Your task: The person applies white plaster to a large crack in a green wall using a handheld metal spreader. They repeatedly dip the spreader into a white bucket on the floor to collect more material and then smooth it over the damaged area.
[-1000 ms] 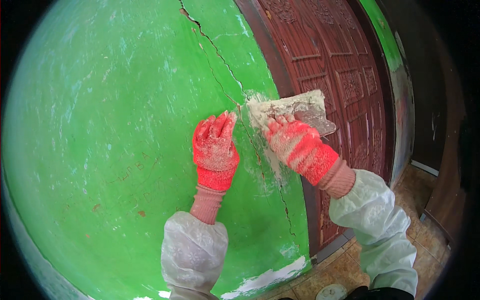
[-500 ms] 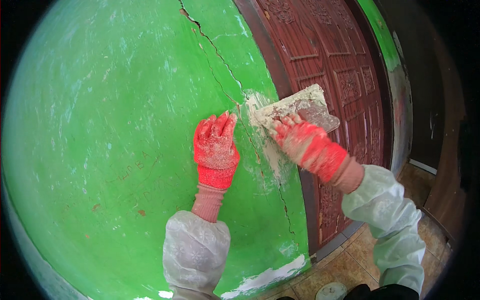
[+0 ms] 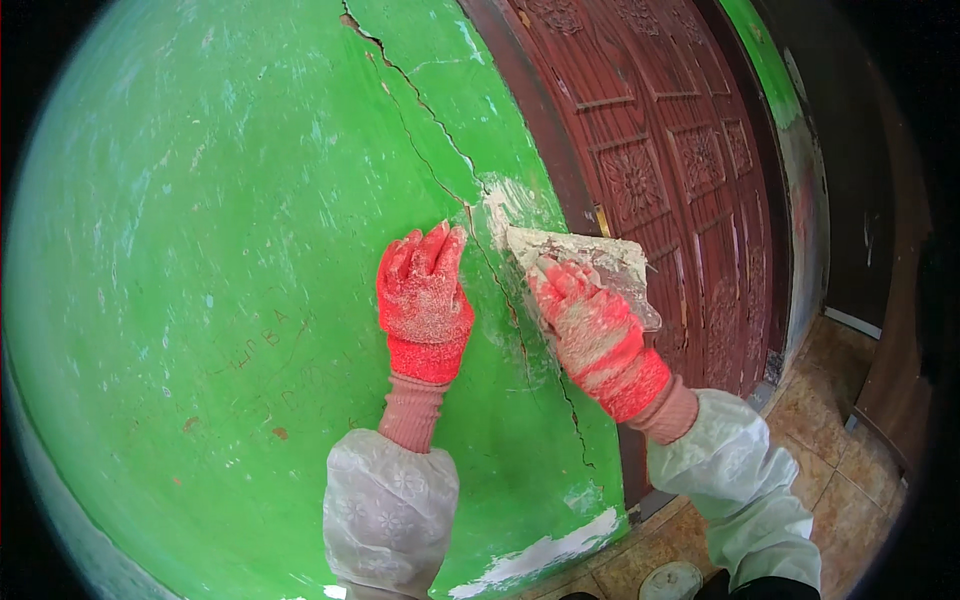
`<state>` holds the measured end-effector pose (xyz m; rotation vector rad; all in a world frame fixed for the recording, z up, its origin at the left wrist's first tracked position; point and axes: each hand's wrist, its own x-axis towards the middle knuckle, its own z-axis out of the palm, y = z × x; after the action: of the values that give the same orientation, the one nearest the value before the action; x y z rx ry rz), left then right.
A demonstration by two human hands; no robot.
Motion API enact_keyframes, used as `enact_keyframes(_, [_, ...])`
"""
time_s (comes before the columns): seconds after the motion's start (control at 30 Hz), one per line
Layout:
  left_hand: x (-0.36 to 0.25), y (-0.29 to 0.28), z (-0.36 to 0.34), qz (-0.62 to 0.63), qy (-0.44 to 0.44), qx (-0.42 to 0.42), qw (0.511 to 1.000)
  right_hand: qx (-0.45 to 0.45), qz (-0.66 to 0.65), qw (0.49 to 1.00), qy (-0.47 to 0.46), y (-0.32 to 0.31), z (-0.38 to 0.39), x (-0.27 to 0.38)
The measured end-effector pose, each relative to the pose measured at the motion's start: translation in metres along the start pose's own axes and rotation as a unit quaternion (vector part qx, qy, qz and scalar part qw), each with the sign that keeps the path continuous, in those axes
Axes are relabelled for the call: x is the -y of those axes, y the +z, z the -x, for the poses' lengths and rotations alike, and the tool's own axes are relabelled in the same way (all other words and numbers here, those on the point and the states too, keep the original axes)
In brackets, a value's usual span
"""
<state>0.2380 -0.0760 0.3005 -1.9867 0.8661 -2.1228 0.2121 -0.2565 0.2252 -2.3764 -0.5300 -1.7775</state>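
Note:
My left hand [image 3: 425, 300], in a powdered red glove, rests on the green wall [image 3: 230, 250], its fingers slightly bent, just left of a jagged crack [image 3: 510, 307]. No held object shows in it. My right hand [image 3: 595, 340], also gloved, is closed on a wide, translucent putty spreader [image 3: 615, 265] coated with off-white plaster. The spreader is at the wall right of the crack, near the door frame, just below a smeared white plaster patch [image 3: 500, 200].
A carved dark-red wooden door [image 3: 640, 175] stands to the right, with a dark panel [image 3: 855, 250] beyond it. Tiled floor [image 3: 820, 420] shows below. A pale round object [image 3: 668, 582] sits on the floor at the bottom edge.
My right hand and the spreader have moved down, and a little left since half a second ago. My left hand stays in nearly the same place on the wall.

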Motion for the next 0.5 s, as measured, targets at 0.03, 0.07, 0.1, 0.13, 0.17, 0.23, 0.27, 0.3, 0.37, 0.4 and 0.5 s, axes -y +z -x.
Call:
enact_keyframes(0.03, [0.000, 0.000, 0.000, 0.000, 0.002, 0.002, 1.000, -0.012, 0.045, 0.999, -0.019, 0.009, 0.002, 0.000])
enact_keyframes(0.07, [0.001, 0.000, -0.001, -0.002, 0.000, 0.006, 1.000, -0.012, 0.044, 0.999, -0.017, 0.016, 0.004, -0.002])
enact_keyframes(0.1, [0.001, -0.001, -0.001, -0.004, -0.002, 0.011, 1.000, -0.017, 0.061, 0.997, -0.033, 0.021, 0.006, -0.002])
enact_keyframes(0.13, [0.000, 0.001, -0.002, -0.003, -0.002, 0.012, 1.000, -0.021, 0.080, 0.995, -0.048, 0.024, 0.006, -0.003])
enact_keyframes(0.17, [-0.001, 0.002, -0.002, -0.004, -0.001, 0.010, 1.000, -0.021, 0.081, 0.995, -0.047, 0.030, 0.006, -0.004])
enact_keyframes(0.23, [-0.003, 0.003, -0.002, -0.006, -0.001, 0.010, 1.000, -0.047, 0.134, 0.989, -0.051, 0.042, 0.003, -0.005])
enact_keyframes(0.27, [-0.003, 0.004, -0.003, -0.010, 0.007, 0.007, 1.000, -0.047, 0.133, 0.989, -0.051, 0.043, 0.000, -0.004])
enact_keyframes(0.3, [-0.004, 0.004, -0.003, -0.013, 0.015, 0.005, 1.000, -0.036, 0.155, 0.986, -0.052, 0.042, -0.003, -0.004])
enact_keyframes(0.37, [-0.004, 0.005, -0.001, -0.033, 0.042, 0.033, 0.998, -0.020, 0.150, 0.987, -0.052, 0.042, -0.007, -0.002])
enact_keyframes(0.4, [-0.005, 0.006, 0.000, -0.051, 0.069, 0.056, 0.995, -0.018, 0.146, 0.988, -0.051, 0.040, -0.008, -0.003])
enact_keyframes(0.5, [-0.011, 0.007, -0.006, -0.060, 0.093, 0.092, 0.990, -0.009, 0.029, 0.999, -0.012, 0.057, -0.010, -0.018])
